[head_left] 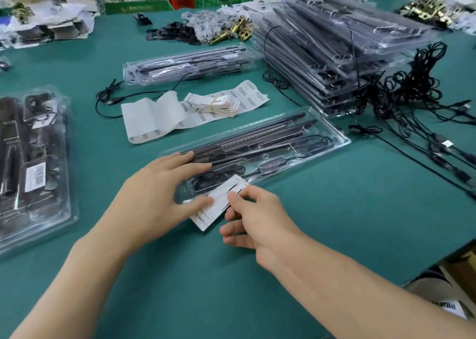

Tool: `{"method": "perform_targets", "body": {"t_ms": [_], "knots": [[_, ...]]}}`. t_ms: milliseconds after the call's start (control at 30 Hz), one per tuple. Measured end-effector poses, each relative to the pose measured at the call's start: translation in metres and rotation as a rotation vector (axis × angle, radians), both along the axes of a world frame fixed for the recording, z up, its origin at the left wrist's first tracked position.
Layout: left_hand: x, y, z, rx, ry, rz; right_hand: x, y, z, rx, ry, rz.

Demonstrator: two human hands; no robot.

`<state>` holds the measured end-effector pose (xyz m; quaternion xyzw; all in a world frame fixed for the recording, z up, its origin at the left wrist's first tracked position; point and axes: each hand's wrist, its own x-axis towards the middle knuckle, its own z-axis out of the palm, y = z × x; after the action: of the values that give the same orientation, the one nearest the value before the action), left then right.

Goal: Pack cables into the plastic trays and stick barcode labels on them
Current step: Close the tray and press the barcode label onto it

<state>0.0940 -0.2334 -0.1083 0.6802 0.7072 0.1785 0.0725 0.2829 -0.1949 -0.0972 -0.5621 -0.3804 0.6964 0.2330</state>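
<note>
Cluttered green table (pixel 334 222); tray stacks (pixel 334 55) right; green crates (pixel 139 6) behind.

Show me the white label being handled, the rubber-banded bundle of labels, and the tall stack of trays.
white label (pixel 220 197), head view, its blank middle.
bundle of labels (pixel 207 104), head view, middle of the top card.
stack of trays (pixel 347 23), head view, the top tray's clear cover.

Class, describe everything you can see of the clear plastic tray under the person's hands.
The clear plastic tray is long and rectangular, with moulded channels holding dark rods and a coiled black cable. It lies flat and slantwise on the green table. The left hand rests straight-fingered on its near end; the right hand pinches a white label there.
</note>
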Motion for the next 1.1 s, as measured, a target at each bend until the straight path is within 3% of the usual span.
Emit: {"method": "perform_targets", "body": {"t_ms": [267, 400, 633, 833, 1100], "knots": [[0.032, -0.019, -0.02, 0.173, -0.009, 0.094, 0.023, 0.015, 0.004, 0.078, -0.148, 0.151], [0.04, -0.021, -0.018, 0.18, 0.074, 0.101, 0.027, 0.022, 0.004, 0.232, -0.267, 0.147], [0.055, -0.027, -0.012, 0.176, 0.24, 0.076, 0.039, 0.033, 0.006, 0.258, -0.323, 0.248], [0.058, -0.032, -0.004, 0.14, 0.36, -0.003, 0.067, 0.032, 0.001, 0.112, -0.169, 0.232], [0.061, -0.031, -0.003, 0.223, 0.349, -0.022, 0.059, 0.017, -0.003, -0.03, 0.07, 0.135]]}}
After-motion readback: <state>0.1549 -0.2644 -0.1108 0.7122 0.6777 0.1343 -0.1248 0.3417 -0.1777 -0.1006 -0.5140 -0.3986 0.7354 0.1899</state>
